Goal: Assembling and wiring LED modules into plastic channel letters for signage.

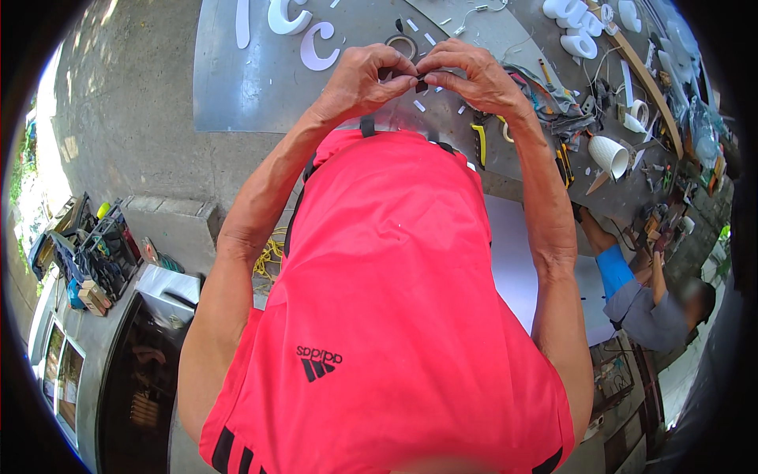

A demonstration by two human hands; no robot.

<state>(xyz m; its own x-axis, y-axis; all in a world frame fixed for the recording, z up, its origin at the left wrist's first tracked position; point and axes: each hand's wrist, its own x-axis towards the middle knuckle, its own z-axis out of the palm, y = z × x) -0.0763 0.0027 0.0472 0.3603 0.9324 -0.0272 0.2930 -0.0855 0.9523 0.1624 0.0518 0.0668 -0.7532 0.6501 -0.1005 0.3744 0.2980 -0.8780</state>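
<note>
Left fingers (399, 85) and right fingers (448, 80) pinching small dark piece (421, 87), smooth grey sheet (241, 95); curved white cutout (307, 51)

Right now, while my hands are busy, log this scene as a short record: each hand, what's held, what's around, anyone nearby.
Left hand: fingertips pinched, meeting the other hand's
Right hand: fingertips pinched, facing the left
Held: small dark piece between the fingertips; exact kind unclear
Surface: gray table
Beyond the hands: tape roll; curved white cutout to its left
Right of the hands: yellow-and-black tool; white cup-shaped thing
Nearby: person in gray top, blue shorts
</note>
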